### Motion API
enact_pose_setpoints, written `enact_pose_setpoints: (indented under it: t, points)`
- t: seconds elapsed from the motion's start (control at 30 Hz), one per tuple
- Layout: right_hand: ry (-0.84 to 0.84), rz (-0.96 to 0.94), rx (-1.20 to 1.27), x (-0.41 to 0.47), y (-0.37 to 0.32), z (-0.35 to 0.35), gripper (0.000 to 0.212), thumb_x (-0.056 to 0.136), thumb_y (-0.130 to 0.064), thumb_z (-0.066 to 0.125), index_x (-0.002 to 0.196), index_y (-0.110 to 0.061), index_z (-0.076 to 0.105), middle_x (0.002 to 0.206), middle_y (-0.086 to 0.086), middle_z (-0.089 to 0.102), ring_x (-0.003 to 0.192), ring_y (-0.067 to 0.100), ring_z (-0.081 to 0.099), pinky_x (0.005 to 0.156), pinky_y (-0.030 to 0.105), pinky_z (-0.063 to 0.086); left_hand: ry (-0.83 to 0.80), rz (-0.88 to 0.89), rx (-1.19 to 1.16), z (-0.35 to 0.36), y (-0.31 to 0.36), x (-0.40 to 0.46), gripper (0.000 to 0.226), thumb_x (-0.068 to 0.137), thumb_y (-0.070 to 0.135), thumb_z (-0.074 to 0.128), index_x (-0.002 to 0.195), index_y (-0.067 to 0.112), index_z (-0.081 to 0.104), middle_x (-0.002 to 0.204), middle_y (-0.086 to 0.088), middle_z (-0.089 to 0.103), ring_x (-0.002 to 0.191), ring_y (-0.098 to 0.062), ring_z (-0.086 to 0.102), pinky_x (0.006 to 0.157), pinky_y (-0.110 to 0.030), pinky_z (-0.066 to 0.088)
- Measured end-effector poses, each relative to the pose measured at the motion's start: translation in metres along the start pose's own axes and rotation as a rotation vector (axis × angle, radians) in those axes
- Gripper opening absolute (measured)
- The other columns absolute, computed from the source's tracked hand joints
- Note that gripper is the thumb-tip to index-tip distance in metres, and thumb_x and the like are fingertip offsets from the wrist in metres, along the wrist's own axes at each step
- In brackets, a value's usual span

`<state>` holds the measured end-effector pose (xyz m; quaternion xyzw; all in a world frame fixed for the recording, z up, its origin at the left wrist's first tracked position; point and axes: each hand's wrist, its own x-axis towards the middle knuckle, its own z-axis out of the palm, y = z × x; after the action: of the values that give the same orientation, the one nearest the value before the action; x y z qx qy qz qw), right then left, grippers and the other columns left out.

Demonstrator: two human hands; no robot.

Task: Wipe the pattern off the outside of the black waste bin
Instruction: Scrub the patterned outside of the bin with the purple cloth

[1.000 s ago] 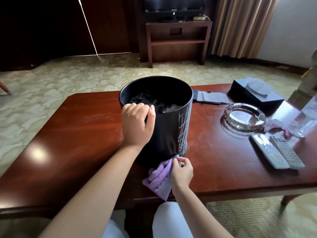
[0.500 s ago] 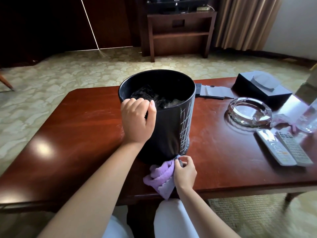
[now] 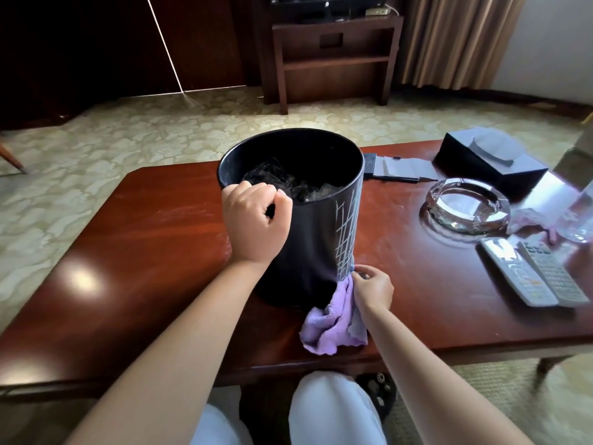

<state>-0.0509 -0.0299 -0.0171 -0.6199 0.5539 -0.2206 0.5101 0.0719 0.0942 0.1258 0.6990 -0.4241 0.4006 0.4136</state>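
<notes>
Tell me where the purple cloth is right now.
Head view: the purple terry cloth lies bunched at the table's near edge, against the black waste bin's base, pinched by the right hand.

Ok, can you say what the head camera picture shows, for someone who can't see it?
A person's left hand grips the rim of a black waste bin on a wooden table, while the right hand presses a purple cloth low against its white line pattern.

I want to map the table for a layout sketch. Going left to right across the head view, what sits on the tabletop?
Left hand gripping the bin rim → black waste bin → right hand holding the purple cloth → glass ashtray → two remote controls.
</notes>
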Motion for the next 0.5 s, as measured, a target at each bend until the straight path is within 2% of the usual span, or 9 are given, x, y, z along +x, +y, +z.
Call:
enact_pose_setpoints:
  t: [0.27, 0.5]
  points:
    - [-0.077, -0.149, -0.197, 0.018, -0.010, -0.007, 0.018, 0.086, -0.019, 0.061, 0.100, -0.021, 0.074, 0.107, 0.003, 0.071, 0.101, 0.022, 0.063, 0.085, 0.026, 0.045, -0.005, -0.004, -0.014, 0.000, -0.001, 0.000, 0.036, 0.083, 0.015, 0.045, 0.053, 0.018, 0.024, 0.049, 0.005, 0.021, 0.049, -0.016, 0.024, 0.060, -0.031, 0.025]
    - [-0.039, -0.218, -0.155, -0.027, 0.015, 0.001, 0.019, 0.087, -0.018, 0.060, 0.100, -0.019, 0.073, 0.101, 0.007, 0.072, 0.096, 0.025, 0.064, 0.078, 0.027, 0.044, 0.012, 0.005, -0.013, 0.001, -0.001, -0.001, 0.037, 0.083, 0.015, 0.045, 0.054, 0.019, 0.023, 0.050, 0.005, 0.020, 0.050, -0.016, 0.023, 0.060, -0.030, 0.023]
